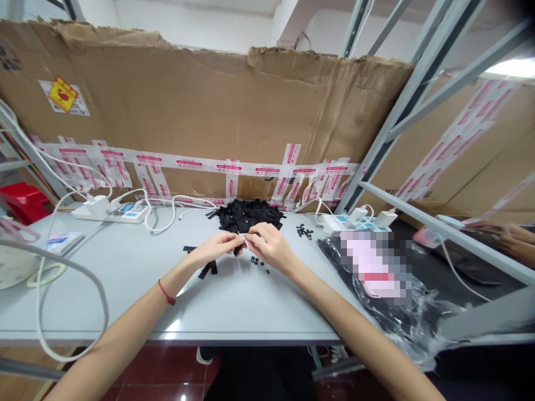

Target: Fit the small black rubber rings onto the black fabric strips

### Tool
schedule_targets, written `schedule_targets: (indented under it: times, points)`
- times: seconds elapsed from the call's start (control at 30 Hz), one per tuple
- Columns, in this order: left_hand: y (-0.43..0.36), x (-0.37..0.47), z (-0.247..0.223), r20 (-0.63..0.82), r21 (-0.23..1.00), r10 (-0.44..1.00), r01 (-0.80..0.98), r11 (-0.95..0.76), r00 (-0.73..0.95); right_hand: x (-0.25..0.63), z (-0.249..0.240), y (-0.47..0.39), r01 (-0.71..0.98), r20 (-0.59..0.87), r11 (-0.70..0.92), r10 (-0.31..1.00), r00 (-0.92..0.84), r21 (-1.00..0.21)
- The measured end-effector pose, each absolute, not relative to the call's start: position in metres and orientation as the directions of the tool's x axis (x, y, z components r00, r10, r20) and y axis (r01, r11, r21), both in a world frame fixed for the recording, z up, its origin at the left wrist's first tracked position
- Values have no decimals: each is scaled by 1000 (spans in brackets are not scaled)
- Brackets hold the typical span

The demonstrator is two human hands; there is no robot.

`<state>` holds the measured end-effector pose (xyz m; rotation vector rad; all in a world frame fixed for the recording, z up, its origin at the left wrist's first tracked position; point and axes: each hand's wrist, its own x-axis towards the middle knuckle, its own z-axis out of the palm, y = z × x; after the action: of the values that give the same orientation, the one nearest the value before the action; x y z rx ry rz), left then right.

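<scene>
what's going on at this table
A person works with both hands over the grey table. The left hand seems to hold a black strip, mostly hidden, and the right hand meets it; what the right grips is unclear. Behind them is a heap of black pieces. Loose strips lie by the left hand, small black parts by the right.
</scene>
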<state>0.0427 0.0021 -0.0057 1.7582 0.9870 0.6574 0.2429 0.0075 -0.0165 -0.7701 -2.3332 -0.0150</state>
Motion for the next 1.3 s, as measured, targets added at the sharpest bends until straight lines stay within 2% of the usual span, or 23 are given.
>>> schedule_targets:
  times: [0.07, 0.1, 0.23, 0.27, 0.33, 0.4, 0.6, 0.77, 0.87, 0.97, 1.17, 1.3]
  points:
    - [-2, 46, -3, -3, 943, 815, 273, -191, 580, 246, -15, 0, 491, 597, 826, 549, -586, -278]
    - [-3, 47, -2, 1, 948, 809, 257, -187, 587, 248, -15, -3, 466, 577, 808, 586, -568, -362]
    - [-6, 49, 0, -34, 949, 790, 269, -167, 612, 258, -17, -5, 255, 364, 556, 762, -535, -791]
    - [-6, 49, 0, -45, 945, 788, 281, -165, 614, 261, -19, -4, 186, 319, 485, 773, -549, -854]
    - [-6, 49, -1, -55, 937, 786, 304, -173, 615, 265, -20, -2, 86, 293, 411, 768, -570, -908]
    - [-6, 49, -1, -53, 929, 787, 319, -186, 615, 266, -21, -1, 80, 313, 427, 765, -563, -901]
    - [-10, 52, 0, -41, 915, 798, 344, -213, 601, 258, -15, -14, 350, 410, 597, 776, -479, -722]
    - [-14, 54, 0, -20, 925, 766, 301, -230, 643, 251, -19, -20, 448, 451, 700, 707, -546, -556]
    - [-16, 56, 0, -26, 929, 766, 298, -219, 643, 251, -25, -19, 472, 433, 725, 682, -589, -501]
    - [-16, 58, 1, -29, 926, 780, 311, -215, 625, 250, -31, -16, 485, 399, 674, 730, -555, -557]
    - [-16, 58, 3, -53, 938, 795, 303, -167, 604, 253, -33, -10, 347, 325, 491, 838, -438, -799]
    - [-16, 58, 0, -140, 929, 779, 354, -110, 611, 259, -30, -9, 368, 296, 459, 858, -419, -809]
